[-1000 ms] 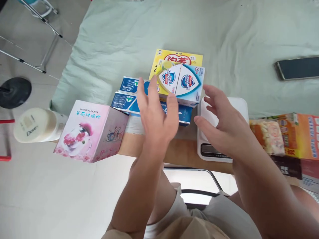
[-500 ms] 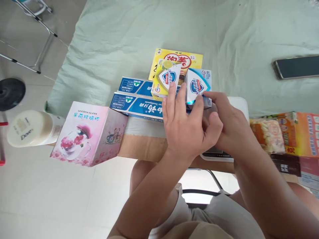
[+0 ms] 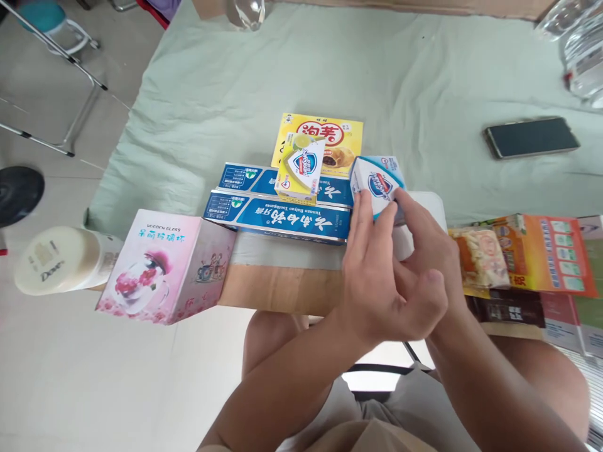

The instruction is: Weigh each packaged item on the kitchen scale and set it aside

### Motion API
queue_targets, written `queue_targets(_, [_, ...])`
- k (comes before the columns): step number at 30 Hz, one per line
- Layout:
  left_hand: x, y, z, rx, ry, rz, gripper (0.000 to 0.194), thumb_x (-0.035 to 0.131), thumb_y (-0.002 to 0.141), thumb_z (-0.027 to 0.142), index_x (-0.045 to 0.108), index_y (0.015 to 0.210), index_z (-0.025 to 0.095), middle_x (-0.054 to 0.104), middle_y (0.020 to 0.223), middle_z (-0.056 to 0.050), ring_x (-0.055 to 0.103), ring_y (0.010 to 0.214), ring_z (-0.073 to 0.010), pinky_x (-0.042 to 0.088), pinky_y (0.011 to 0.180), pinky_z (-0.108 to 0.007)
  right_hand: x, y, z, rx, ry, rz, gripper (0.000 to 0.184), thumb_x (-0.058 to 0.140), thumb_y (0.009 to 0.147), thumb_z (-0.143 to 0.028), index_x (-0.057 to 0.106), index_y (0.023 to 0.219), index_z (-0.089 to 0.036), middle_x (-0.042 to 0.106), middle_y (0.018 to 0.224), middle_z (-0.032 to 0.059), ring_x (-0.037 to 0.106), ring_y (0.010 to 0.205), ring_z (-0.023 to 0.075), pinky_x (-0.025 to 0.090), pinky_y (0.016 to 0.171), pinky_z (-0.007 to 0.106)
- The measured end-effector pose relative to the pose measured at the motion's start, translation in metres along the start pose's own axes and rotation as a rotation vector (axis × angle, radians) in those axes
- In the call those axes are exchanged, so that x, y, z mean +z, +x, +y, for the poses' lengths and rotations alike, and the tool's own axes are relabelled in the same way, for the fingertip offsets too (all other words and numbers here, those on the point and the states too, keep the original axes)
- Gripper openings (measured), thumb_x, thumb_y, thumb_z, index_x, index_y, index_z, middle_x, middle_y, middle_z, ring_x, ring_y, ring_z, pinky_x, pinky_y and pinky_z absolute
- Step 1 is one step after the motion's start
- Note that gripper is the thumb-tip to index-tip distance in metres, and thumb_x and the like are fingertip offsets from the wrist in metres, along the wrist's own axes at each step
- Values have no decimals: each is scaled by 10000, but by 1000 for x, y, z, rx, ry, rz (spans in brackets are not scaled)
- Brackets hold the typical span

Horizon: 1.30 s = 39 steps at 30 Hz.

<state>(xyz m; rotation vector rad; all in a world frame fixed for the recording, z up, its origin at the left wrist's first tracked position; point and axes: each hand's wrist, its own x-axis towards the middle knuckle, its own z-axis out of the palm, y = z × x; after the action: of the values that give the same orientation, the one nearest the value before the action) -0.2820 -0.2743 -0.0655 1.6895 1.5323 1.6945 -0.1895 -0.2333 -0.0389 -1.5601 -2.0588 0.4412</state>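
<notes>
A white-and-blue Safeguard soap box point(image 3: 377, 179) sits tilted at the right end of the stacked boxes, partly over a white surface. My right hand point(image 3: 431, 251) curls around its right side, with the index finger on top; the other fingers are mostly hidden. Against the box's near left edge rest the stretched fingertips of my left hand point(image 3: 386, 276), its thumb held apart. To the left, a yellow Safeguard soap box point(image 3: 301, 164) lies across a blue toothpaste box point(image 3: 254, 179) and a yellow snack box point(image 3: 342, 129). Another toothpaste box point(image 3: 282, 216) lies nearer to me.
A pink cup box point(image 3: 141, 263) and a Dove bottle point(image 3: 61, 260) stand at the left. At the right are food packets point(image 3: 541, 251) and a phone point(image 3: 532, 137). Clear bottles point(image 3: 586, 56) stand at the far right on the green cloth point(image 3: 424, 81).
My left hand has moved right, off the yellow soap box, and its fingers have come together. The white soap box has turned slightly. The view has shifted, showing more of the table's far side.
</notes>
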Motion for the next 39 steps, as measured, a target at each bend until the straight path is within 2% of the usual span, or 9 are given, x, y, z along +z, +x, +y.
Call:
queue_targets(4, [7, -16, 18, 21, -82, -67, 630, 494, 1017, 496, 458, 1521, 121, 448, 1675, -300, 417, 1625, -415, 466, 1289, -612, -20, -30, 16, -1, -142, 63, 663, 580, 965, -534, 596, 1540, -204, 692, 1489, 178, 735, 1307, 371, 693, 908, 513])
queue_targets(8, [5, -28, 31, -154, -73, -189, 584, 527, 993, 481, 499, 1489, 174, 528, 1567, -261, 511, 1542, -410, 533, 1216, -634, -26, -57, 25, -74, -177, 90, 584, 546, 1026, -496, 579, 1552, -244, 629, 1567, 181, 728, 1320, 360, 689, 948, 508])
queue_targets(11, [0, -26, 28, -207, -65, -206, 565, 563, 982, 492, 541, 1459, 191, 515, 1507, -243, 559, 1462, -393, 585, 1141, -609, -24, -66, 26, -76, -196, 88, 596, 551, 1035, -505, 535, 1578, -259, 573, 1620, 191, 689, 1374, 386, 681, 971, 547])
queue_targets(15, [2, -14, 9, -154, -24, -138, 504, 531, 1022, 515, 561, 1398, 181, 552, 1448, -218, 520, 1470, -377, 539, 1173, -616, -29, -63, 27, -108, -173, 47, 585, 532, 1037, -491, 533, 1561, -230, 554, 1621, 215, 637, 1432, 408, 641, 1042, 604])
queue_targets(20, [15, -6, -10, -181, 37, -101, 526, 418, 1068, 588, 547, 1371, 178, 586, 1419, -204, 571, 1420, -312, 514, 1209, -516, -36, -56, 31, -99, -148, 60, 535, 621, 992, -430, 585, 1482, -217, 595, 1567, 223, 649, 1412, 394, 639, 1039, 574])
queue_targets(27, [18, -3, -9, -119, 33, -83, 479, 431, 1076, 561, 589, 1305, 171, 667, 1326, -198, 652, 1271, -296, 569, 1101, -485, -20, -44, 29, -10, -100, -48, 587, 595, 950, -427, 555, 1513, -264, 546, 1605, 202, 626, 1417, 412, 604, 1057, 622])
queue_targets(32, [21, 0, -9, -106, -7, -52, 424, 490, 1059, 544, 624, 1255, 194, 657, 1222, -150, 664, 1172, -268, 603, 1006, -429, -11, -33, 27, 43, -62, 18, 462, 648, 913, -369, 646, 1366, -282, 605, 1487, 177, 671, 1327, 367, 623, 1022, 562])
queue_targets(35, [22, 2, -12, -40, -27, -61, 401, 530, 1049, 516, 606, 1292, 207, 645, 1207, -125, 659, 1130, -249, 601, 965, -404, -21, -30, 33, -13, -5, 110, 388, 663, 919, -385, 686, 1292, -282, 654, 1429, 152, 697, 1278, 340, 638, 987, 523])
queue_targets(39, [12, 10, -18, -28, -130, -89, 476, 613, 1014, 544, 560, 1401, 272, 610, 1308, -113, 642, 1062, -225, 587, 886, -376, -58, -25, 47, -171, 93, 133, 325, 706, 878, -270, 704, 1203, -269, 733, 1339, 119, 732, 1248, 293, 642, 994, 451])
